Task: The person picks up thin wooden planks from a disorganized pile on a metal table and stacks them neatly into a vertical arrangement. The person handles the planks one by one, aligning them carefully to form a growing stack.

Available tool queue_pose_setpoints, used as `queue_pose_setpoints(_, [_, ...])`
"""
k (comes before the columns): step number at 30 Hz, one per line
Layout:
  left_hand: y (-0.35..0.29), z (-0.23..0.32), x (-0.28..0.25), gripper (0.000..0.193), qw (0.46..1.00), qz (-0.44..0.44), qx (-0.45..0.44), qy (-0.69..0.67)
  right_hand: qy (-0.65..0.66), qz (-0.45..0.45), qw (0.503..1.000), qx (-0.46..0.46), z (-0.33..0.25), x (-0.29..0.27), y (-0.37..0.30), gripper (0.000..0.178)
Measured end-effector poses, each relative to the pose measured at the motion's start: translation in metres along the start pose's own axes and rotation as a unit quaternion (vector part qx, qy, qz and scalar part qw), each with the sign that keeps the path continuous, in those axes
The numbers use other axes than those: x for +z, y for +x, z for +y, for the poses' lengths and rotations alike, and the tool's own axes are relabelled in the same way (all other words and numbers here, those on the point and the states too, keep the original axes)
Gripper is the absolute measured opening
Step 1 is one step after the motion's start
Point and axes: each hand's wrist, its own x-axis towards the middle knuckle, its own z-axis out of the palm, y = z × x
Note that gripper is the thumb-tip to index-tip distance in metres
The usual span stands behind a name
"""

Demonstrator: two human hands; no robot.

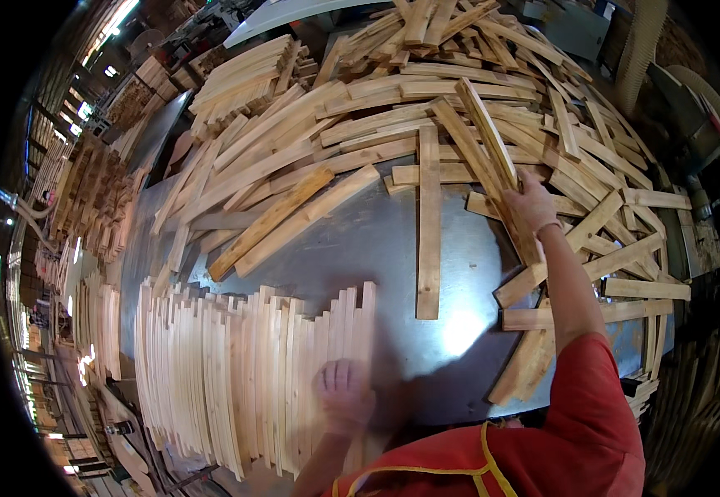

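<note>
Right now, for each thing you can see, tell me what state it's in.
Right hand: closed on the near end of a strip.
Held strip: tilted.
Left hand: blurred, at the row; grip unclear.
Row of strips: side by side, ends uneven.
Loose boards: jumbled, crossing.
Single board: lying flat.
Metal table: partly covered, shiny.

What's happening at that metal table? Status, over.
Right fingers grip one plank at its near end. Left fingers blurred over lined-up slats, contact unclear. Loose boards crisscrossed around the right side.
</note>
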Motion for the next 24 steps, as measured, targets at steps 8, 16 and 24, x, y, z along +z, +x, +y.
queue_pose_setpoints(8, [-0.01, -0.003, 0.01, 0.076, 1.0, 0.003, -0.003, 0.005, -0.142, -0.077, 0.981, 0.111, -0.019, 0.04, -0.078, 0.114])
queue_pose_setpoints(16, [-0.006, 0.002, -0.006, 0.071, 1.0, 0.003, -0.025, -0.012, 0.314, -0.021, 0.945, 0.083, -0.023, 0.062, -0.129, 0.108])
queue_pose_setpoints(24, [0.005, 0.0, -0.008, 0.07, 0.999, 0.007, -0.008, -0.034, 0.3, 0.161, 0.939, -0.048, -0.141, -0.075, 0.146, 0.083])
